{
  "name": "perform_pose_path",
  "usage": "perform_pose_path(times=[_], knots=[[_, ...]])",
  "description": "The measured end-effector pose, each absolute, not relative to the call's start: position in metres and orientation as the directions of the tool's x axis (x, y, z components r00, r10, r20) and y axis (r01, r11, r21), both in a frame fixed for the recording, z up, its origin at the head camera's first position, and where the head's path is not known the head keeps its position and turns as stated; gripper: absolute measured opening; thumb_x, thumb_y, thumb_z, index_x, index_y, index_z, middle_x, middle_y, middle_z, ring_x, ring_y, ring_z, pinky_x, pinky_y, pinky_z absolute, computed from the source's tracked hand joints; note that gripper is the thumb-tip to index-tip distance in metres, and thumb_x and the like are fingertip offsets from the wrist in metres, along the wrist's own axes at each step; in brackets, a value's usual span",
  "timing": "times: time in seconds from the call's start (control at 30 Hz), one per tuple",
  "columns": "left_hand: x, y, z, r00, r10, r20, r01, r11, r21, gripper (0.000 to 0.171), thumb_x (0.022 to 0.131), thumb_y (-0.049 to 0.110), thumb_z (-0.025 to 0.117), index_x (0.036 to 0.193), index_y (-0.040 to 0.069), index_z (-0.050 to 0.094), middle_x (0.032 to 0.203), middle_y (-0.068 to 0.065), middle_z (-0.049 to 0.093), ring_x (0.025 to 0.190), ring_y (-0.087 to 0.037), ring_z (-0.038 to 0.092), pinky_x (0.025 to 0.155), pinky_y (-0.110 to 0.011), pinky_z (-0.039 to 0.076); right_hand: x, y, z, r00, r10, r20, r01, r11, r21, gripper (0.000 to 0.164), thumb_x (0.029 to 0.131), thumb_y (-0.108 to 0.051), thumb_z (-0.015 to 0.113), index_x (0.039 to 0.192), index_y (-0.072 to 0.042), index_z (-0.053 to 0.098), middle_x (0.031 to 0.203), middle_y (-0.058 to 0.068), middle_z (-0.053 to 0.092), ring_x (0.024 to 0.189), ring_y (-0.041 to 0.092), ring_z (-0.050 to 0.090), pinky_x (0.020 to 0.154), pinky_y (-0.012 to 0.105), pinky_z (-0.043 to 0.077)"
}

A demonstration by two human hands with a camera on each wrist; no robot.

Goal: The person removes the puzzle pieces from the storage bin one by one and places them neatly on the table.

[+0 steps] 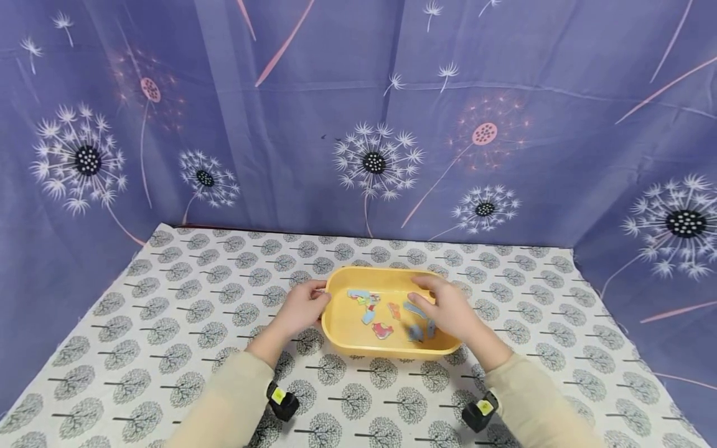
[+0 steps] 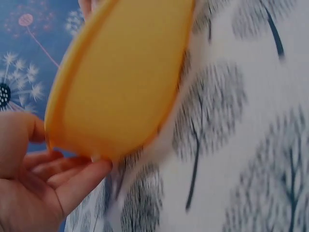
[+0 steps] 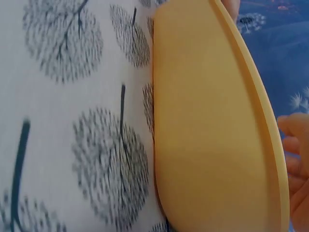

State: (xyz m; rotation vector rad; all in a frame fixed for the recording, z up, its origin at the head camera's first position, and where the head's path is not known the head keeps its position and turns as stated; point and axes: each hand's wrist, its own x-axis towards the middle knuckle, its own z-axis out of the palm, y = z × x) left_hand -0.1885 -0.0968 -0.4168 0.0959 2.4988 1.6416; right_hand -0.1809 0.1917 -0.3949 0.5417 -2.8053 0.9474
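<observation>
A yellow plastic basin (image 1: pixel 358 348) stands on the cloth, with several small flat cut-out pieces lying inside. Among them are a red piece (image 1: pixel 383 330), an orange one (image 1: pixel 394 310) and light blue ones (image 1: pixel 368 316). My left hand (image 1: pixel 302 306) grips the basin's left end, its thumb over the rim and its fingers beneath, as the left wrist view (image 2: pixel 53 183) shows too. Over the right part of the basin hovers my right hand (image 1: pixel 450 308), fingers loosely bent and apart. Near its fingers a blue-grey piece (image 1: pixel 415 333) looks blurred. I see nothing held in that hand.
A white cloth (image 1: pixel 196 367) printed with grey trees covers the table. Behind it and along both sides hangs a blue-purple curtain (image 1: pixel 291 155) with dandelions. A black device with a yellow tag (image 1: pixel 282 401) is strapped to each wrist.
</observation>
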Motion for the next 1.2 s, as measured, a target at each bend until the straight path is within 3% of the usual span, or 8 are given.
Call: perform_pose_path(times=[0.13,0.37,0.77,1.0,1.2], knots=[[-0.188,-0.091,-0.415,-0.983,0.094,-0.158,-0.123,0.303,0.945,0.045,0.090,0.010,0.049,0.132,-0.005,0.048,0.108,-0.024,0.066,0.070,-0.027,0.069,0.057,-0.033,0.059,-0.182,0.180,-0.400,-0.954,-0.240,0.179,-0.298,0.712,-0.636,0.047,0.089,-0.021,0.064,0.127,0.004,0.054,0.128,0.022,0.057,0.114,0.039,0.057,0.094,0.050,0.050],[-0.186,-0.090,-0.412,-0.976,0.024,-0.218,-0.203,0.279,0.939,0.043,0.091,0.009,0.045,0.131,-0.005,0.048,0.109,-0.025,0.064,0.075,-0.028,0.069,0.061,-0.034,0.060,-0.181,0.166,-0.406,-0.982,-0.179,0.057,-0.171,0.728,-0.664,0.057,0.091,-0.029,0.060,0.135,0.005,0.045,0.137,0.024,0.049,0.126,0.042,0.046,0.106,0.054,0.038],[-0.187,-0.093,-0.410,-0.968,0.010,-0.251,-0.242,0.221,0.945,0.044,0.090,0.008,0.044,0.132,-0.004,0.047,0.111,-0.026,0.063,0.078,-0.031,0.069,0.064,-0.038,0.060,-0.184,0.146,-0.408,-0.986,-0.159,-0.053,-0.070,0.680,-0.730,0.057,0.093,-0.028,0.057,0.139,0.001,0.042,0.144,0.021,0.042,0.134,0.041,0.036,0.111,0.055,0.029],[-0.188,-0.093,-0.411,-0.968,0.015,-0.250,-0.241,0.216,0.946,0.044,0.090,0.008,0.044,0.132,-0.005,0.047,0.114,-0.027,0.062,0.078,-0.031,0.069,0.063,-0.039,0.060,-0.186,0.130,-0.410,-0.984,-0.152,-0.094,-0.009,0.567,-0.824,0.050,0.095,-0.031,0.053,0.139,-0.007,0.045,0.144,0.018,0.044,0.123,0.038,0.051,0.104,0.051,0.040],[-0.189,-0.095,-0.413,-0.968,0.022,-0.252,-0.240,0.229,0.943,0.043,0.091,0.010,0.044,0.132,-0.003,0.049,0.112,-0.025,0.062,0.076,-0.028,0.069,0.062,-0.036,0.060,-0.191,0.138,-0.412,-0.994,-0.106,-0.040,-0.027,0.559,-0.829,0.043,0.095,-0.023,0.054,0.131,-0.001,0.052,0.124,0.020,0.060,0.109,0.032,0.061,0.092,0.042,0.051]])
